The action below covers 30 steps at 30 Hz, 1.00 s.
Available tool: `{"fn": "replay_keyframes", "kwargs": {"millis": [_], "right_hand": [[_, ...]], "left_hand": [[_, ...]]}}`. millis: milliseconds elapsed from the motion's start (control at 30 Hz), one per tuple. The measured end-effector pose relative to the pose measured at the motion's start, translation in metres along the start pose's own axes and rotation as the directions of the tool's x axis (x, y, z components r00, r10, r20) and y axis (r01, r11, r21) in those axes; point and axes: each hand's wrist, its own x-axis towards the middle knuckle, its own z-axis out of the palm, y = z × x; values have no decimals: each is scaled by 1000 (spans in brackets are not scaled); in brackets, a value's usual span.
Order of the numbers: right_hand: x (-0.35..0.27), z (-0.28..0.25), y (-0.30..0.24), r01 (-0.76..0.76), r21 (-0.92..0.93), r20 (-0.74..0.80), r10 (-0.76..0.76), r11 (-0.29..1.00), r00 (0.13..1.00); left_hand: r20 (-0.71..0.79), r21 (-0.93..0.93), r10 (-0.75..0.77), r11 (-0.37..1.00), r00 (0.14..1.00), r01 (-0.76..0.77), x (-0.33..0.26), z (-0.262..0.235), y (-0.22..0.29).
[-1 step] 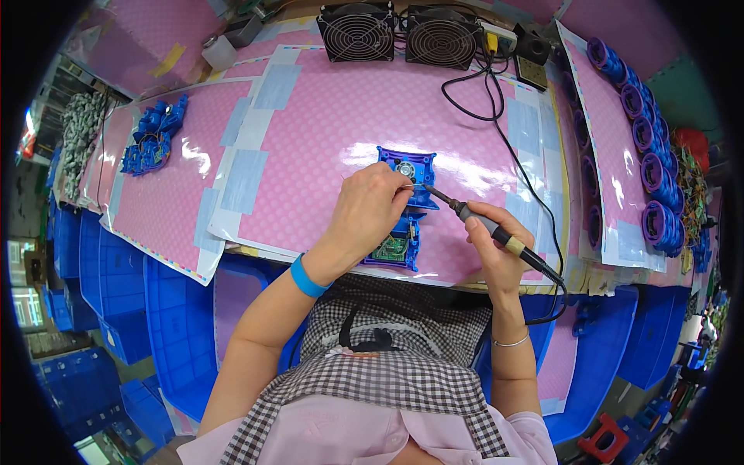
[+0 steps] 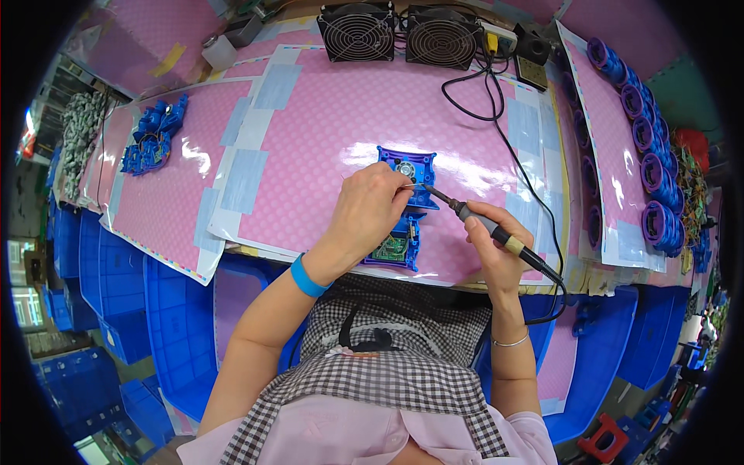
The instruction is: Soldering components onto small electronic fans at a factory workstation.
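A blue plastic housing half (image 2: 425,160) with a round silvery part (image 2: 405,169) inside lies in front of me on the pink-covered bench. Closer to me is a second blue half (image 2: 413,256) holding a green circuit board (image 2: 390,248), partly covered by my left wrist. My left hand (image 2: 366,208) is closed, pinching a thin strand of solder wire (image 2: 414,185) over the far half. My right hand (image 2: 500,246) grips a soldering iron (image 2: 475,218) like a pen. Its tip points down-left and meets the wire's end; the exact contact spot is too small to tell.
Two black fans (image 2: 356,35) stand at the back, beside an iron stand (image 2: 532,62). The iron's black cord (image 2: 535,178) loops over the bench's right side. Blue assemblies (image 2: 153,138) lie left; purple-rimmed round parts (image 2: 657,221) line the right. Blue bins (image 2: 182,333) sit below the bench edge.
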Motion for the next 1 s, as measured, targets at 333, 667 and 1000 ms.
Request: {"fn": "replay_keyframes", "kwargs": {"millis": [333,667,1000], "right_hand": [[-5,-5,-9,-30,-9,4,31,999,1000],[-6,-14,-15,-101,51,-76,105,994,992],[-4,-1,-7,-46,36,-29,47,998,998]], "left_hand": [[30,15,-27,1000,999,26,0,-1,1],[16,56,14,998,1000,-14,3,0,-1],[73,57,-43,998,996,39,3,-3,4]]}}
